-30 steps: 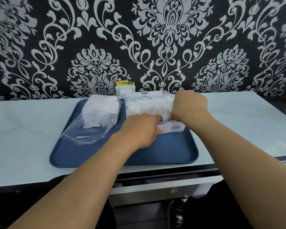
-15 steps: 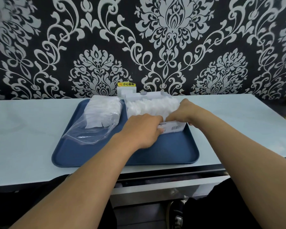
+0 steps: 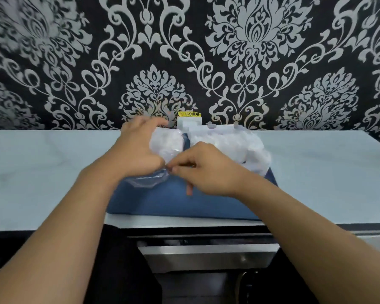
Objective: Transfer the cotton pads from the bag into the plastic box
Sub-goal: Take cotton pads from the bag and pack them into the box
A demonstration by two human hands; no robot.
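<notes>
1. Cotton pads [image 3: 228, 143] are being seen in two places: a white heap is lying in the plastic box [image 3: 257, 165] at the right of the blue tray [image 3: 173, 205], and a smaller mass is showing through the clear bag [image 3: 165, 145] at the tray's left.

2. The bag is being gripped by the left hand [image 3: 138, 148], whose palm is pressing against its left side with the fingers curled over the top; the mouth of the bag [image 3: 145, 181] is trailing toward the near edge.

3. The right hand [image 3: 206, 170] is being held with thumb and forefinger pinched together at the film just beside the left thumb. The frame is blurred here, so whether a fold of plastic is really being caught between them cannot be told for certain.

4. The step in hand is being judged as the opening of the bag for another batch. It is best done with the film being pulled apart by both hands at the mouth, not at the middle, so that the pads are not being squeezed into a lump.

5. The box is sitting just beside the bag and is already being filled high; care is being called for so that the heap is not knocked over the near wall.

6. The tray is resting on the pale counter [image 3: 42, 172], so stray pads are being kept within reach.
</notes>
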